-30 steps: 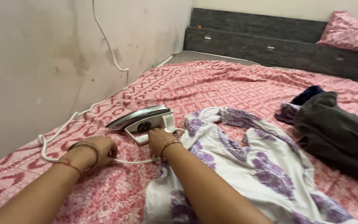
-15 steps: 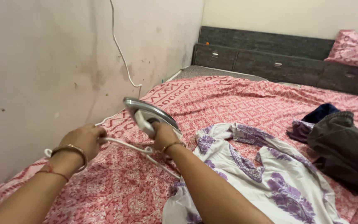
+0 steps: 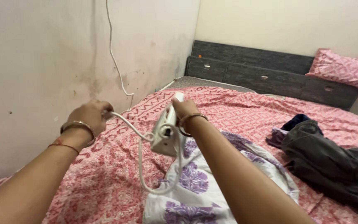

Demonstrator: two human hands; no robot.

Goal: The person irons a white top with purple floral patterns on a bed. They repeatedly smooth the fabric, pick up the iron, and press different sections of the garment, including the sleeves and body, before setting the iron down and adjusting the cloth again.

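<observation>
My right hand [image 3: 184, 108] grips the handle of a white electric iron [image 3: 165, 130], held up in the air above the bed with its rear end toward me. My left hand [image 3: 91, 116] is closed on the iron's white cord [image 3: 146, 166], which loops down below the iron and also runs up the wall. Under my right forearm lies a white garment with purple flowers [image 3: 195, 186], spread on the pink patterned bedsheet [image 3: 117, 182].
A dark grey garment pile [image 3: 328, 159] with a navy piece lies at the right of the bed. A pink pillow [image 3: 340, 70] rests against the dark headboard [image 3: 266, 74]. The stained wall [image 3: 34, 62] runs close along the bed's left side.
The iron has been lifted off the bedsheet and raised higher, tilting upright. My left hand rose with the cord and drew it away to the left.
</observation>
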